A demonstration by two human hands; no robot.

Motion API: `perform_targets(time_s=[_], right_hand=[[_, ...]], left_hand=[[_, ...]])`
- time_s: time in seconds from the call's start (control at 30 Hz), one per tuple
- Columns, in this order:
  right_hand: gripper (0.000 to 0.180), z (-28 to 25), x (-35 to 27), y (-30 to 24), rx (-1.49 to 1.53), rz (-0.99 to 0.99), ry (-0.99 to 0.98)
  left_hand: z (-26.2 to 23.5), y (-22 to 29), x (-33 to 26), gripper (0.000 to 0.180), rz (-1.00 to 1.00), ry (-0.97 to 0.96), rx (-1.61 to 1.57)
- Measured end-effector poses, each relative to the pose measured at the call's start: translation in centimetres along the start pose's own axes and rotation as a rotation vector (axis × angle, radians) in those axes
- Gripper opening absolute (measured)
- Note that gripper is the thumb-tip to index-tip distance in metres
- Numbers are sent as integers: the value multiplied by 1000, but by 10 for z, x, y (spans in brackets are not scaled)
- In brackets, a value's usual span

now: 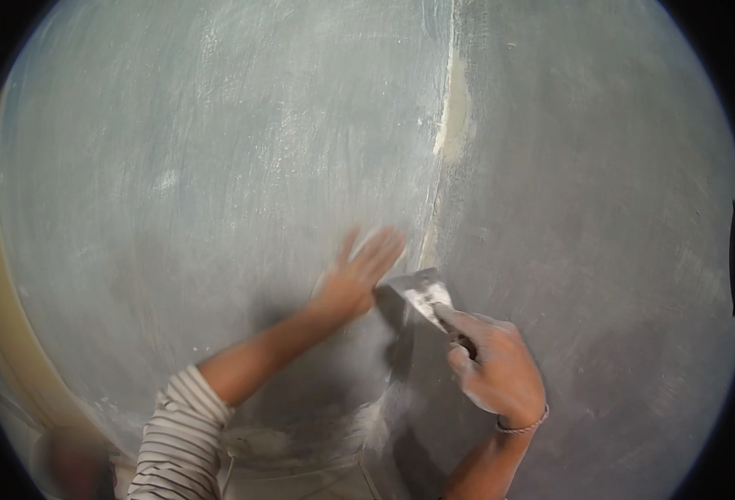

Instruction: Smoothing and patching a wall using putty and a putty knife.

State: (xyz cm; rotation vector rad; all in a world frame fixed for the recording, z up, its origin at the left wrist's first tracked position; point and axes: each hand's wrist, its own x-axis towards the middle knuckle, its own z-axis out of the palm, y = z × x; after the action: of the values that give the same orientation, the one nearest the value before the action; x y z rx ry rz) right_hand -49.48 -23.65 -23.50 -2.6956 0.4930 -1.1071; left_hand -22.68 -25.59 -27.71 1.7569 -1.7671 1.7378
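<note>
My right hand grips a putty knife by its handle, with the index finger stretched along the blade. The wide metal blade carries whitish smears. Its edge points up and left at the corner seam, where two grey-painted walls meet; whether it touches the wall I cannot tell. To the left of the blade, my left hand is open against or just off the left wall, fingers spread and slightly blurred, holding nothing.
Pale filler shows in a strip up the corner seam. At the far left runs a cream-coloured frame or edge. Whitish residue marks the foot of the corner. A blurred shape, possibly a person, is at the lower left.
</note>
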Motion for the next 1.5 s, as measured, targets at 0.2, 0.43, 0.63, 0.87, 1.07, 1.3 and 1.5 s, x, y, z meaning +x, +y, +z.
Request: perform_targets(time_s=[0.2,0.43,0.63,0.87,1.07,1.3,1.5], right_hand=[[48,-5,-7,2,-69,67,106],[46,-6,-2,3,33,62,74],[46,-1,0,10,53,80,101],[47,5,6,15,76,90,-5],[49,2,1,10,157,87,-3],[48,-2,-1,13,84,16,22],[45,0,-1,13,59,93,41]], left_hand=[[-20,-16,86,77,-237,148,-67],[26,22,0,66,22,-9,-2],[-28,-25,76,80,-267,149,-101],[3,26,-42,78,87,-228,-249],[-23,-4,58,75,-213,74,-131],[11,37,-3,69,-84,34,-274],[-25,-3,73,72,-312,131,-129]])
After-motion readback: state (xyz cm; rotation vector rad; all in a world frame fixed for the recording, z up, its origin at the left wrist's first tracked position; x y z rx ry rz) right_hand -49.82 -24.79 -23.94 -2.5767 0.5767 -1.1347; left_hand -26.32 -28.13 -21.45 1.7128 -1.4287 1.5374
